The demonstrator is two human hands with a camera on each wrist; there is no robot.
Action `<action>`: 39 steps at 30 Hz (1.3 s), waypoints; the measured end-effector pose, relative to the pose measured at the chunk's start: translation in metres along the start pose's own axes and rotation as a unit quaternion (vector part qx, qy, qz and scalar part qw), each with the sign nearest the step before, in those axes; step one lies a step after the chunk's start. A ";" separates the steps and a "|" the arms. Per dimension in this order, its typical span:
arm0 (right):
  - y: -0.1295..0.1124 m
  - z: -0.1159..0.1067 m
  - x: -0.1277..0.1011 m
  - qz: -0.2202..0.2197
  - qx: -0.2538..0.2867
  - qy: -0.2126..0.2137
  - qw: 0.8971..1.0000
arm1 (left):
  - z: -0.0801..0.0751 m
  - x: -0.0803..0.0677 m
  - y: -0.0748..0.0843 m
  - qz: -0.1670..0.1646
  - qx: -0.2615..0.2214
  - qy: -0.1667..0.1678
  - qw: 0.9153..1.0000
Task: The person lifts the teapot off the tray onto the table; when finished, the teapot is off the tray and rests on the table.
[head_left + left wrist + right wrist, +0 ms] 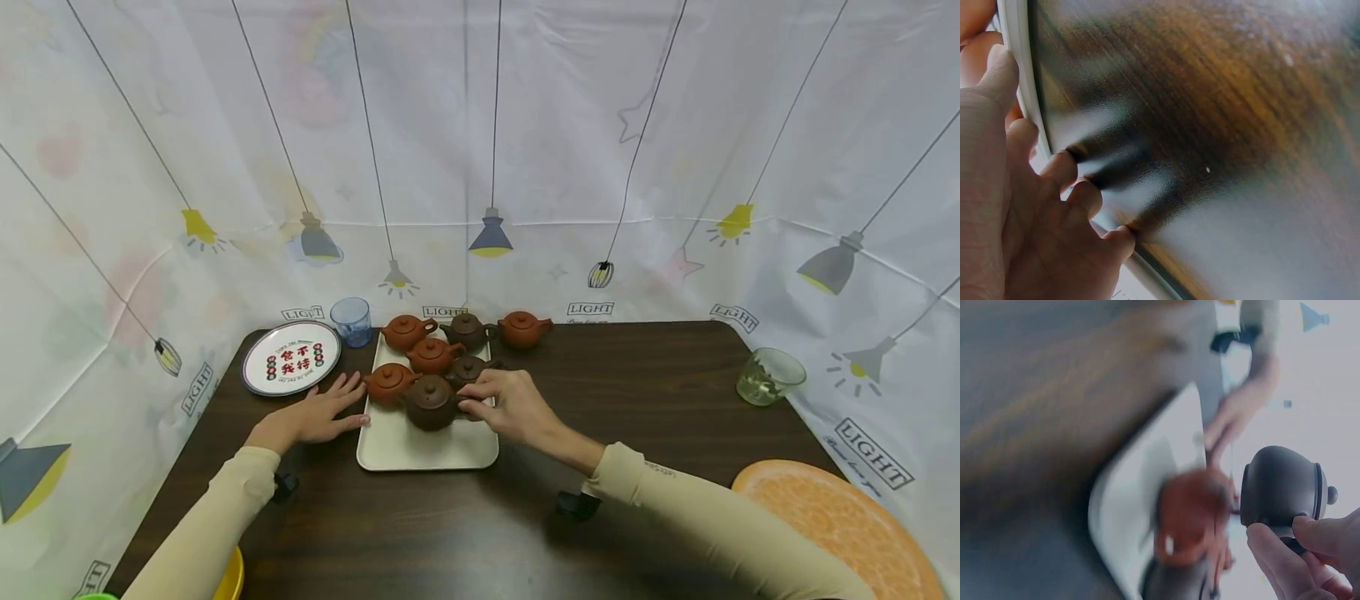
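My right hand [513,406] pinches the handle of a dark brown teapot [431,403] over the front part of a cream tray [427,454]. In the right wrist view this teapot [1282,487] is held by thumb and fingers, its knobbed lid in place. Reddish-brown teapots [390,383] and two more dark ones [467,331] stand close together behind it. At the tray's left side my left hand [318,414] lies with fingers spread, the thumb at the rim. Its fingertips [1088,194] rest on the table in the left wrist view.
Another reddish teapot [522,330] stands just off the tray's back right corner. To the left are a round plate [281,358] with red characters and a blue glass [352,322]. A greenish glass [768,377] and an orange-patterned round mat [825,508] lie at right.
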State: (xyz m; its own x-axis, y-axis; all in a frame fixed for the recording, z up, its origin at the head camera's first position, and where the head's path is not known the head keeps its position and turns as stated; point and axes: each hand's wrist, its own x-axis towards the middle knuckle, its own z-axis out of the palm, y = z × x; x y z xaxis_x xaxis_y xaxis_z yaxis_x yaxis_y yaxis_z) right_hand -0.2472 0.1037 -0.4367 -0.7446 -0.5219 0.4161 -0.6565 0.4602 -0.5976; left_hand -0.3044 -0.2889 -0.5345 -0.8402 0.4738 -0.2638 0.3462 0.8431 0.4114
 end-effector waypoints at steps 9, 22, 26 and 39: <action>0.062 -0.064 -0.005 0.039 -0.088 0.092 0.991 | 0.002 0.002 -0.009 -0.018 0.007 -0.001 1.000; 0.159 -0.116 -0.011 0.099 -0.159 0.165 0.968 | 0.000 0.000 -0.007 -0.024 0.003 0.001 1.000; 0.189 -0.125 -0.011 0.125 -0.179 0.173 0.960 | 0.001 0.000 -0.005 -0.011 0.000 0.002 1.000; 0.247 -0.120 -0.016 0.143 -0.159 0.154 0.965 | 0.004 0.006 -0.010 -0.022 0.003 -0.004 1.000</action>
State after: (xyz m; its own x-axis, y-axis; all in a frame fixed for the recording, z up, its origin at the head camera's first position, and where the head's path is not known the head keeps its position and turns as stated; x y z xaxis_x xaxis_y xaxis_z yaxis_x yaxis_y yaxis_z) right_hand -0.4117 0.3117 -0.5087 -0.8688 -0.1263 0.4788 -0.3868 0.7767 -0.4971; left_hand -0.3113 -0.2930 -0.5439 -0.8511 0.4384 -0.2888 0.3119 0.8648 0.3934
